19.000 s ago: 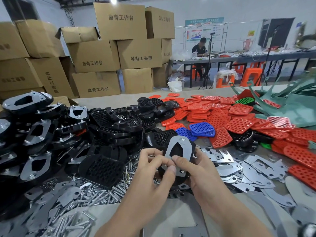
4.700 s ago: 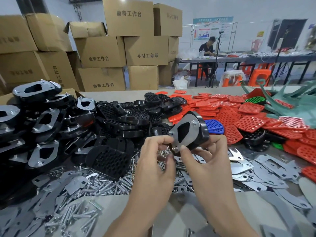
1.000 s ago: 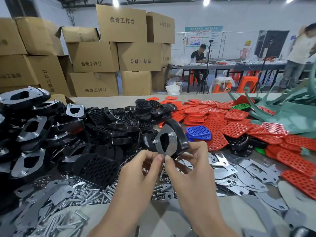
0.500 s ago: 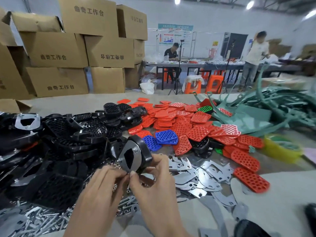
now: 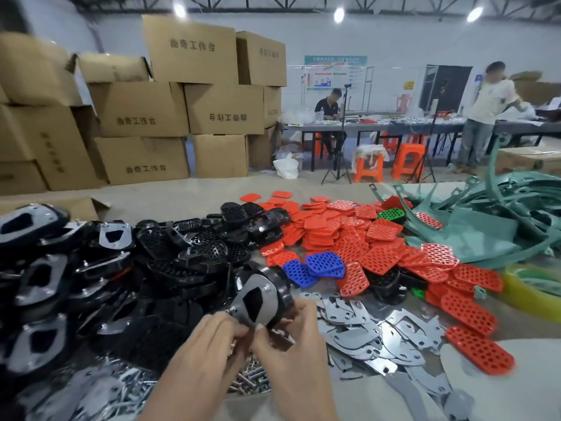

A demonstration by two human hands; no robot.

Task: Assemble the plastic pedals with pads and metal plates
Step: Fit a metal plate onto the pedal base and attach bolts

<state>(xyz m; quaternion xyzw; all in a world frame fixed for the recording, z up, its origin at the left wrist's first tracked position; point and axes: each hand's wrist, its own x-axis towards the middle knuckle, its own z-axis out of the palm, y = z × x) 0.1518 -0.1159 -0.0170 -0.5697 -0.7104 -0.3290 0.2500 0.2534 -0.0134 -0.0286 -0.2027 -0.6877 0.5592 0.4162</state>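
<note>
A black plastic pedal (image 5: 280, 287) with a grey metal plate (image 5: 256, 294) on its face is held tilted above the table. My right hand (image 5: 291, 344) grips the pedal from below and behind. My left hand (image 5: 209, 344) pinches at the plate's lower edge, where a small bolt sticks out. A heap of black pedals (image 5: 170, 262), some with plates fitted, fills the left. Red pads (image 5: 379, 253) and two blue pads (image 5: 321, 264) lie beyond. Loose metal plates (image 5: 373, 329) lie to the right and loose bolts (image 5: 252, 375) lie under my hands.
Green metal frames (image 5: 485, 226) and a yellow tape roll (image 5: 534, 287) sit at the right. Cardboard boxes (image 5: 188, 104) are stacked behind the table. One person sits at a far table (image 5: 376, 126) and another stands near it.
The view has swung back slightly left and upward. Both hands keep hold of the same pedal, turning it a little while the left fingers work at the plate's lower edge.
</note>
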